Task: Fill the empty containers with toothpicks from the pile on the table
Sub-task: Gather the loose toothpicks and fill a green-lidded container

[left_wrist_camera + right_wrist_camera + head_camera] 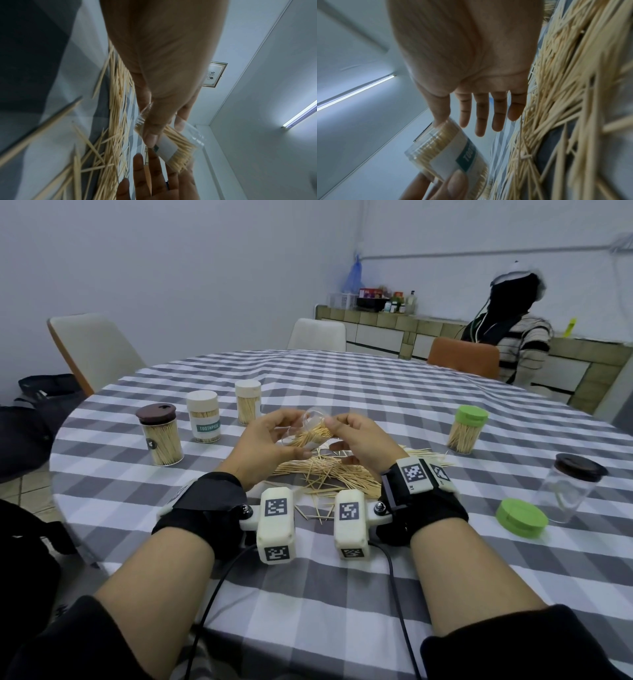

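Left hand (270, 440) hides container (310, 433) base.

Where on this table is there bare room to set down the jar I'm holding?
Bare cloth lies between the brown-lidded jar and the toothpick pile, and between the pile and the loose green lid. The near cloth in front of both wrists is open too. The middle under the hands is crowded with scattered toothpicks.

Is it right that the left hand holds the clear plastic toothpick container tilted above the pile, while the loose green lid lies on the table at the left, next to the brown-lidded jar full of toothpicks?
Not quite. The head view shows the loose green lid at the right, beside the empty brown-lidded jar. The left hand does hold the clear plastic toothpick container tilted above the pile.
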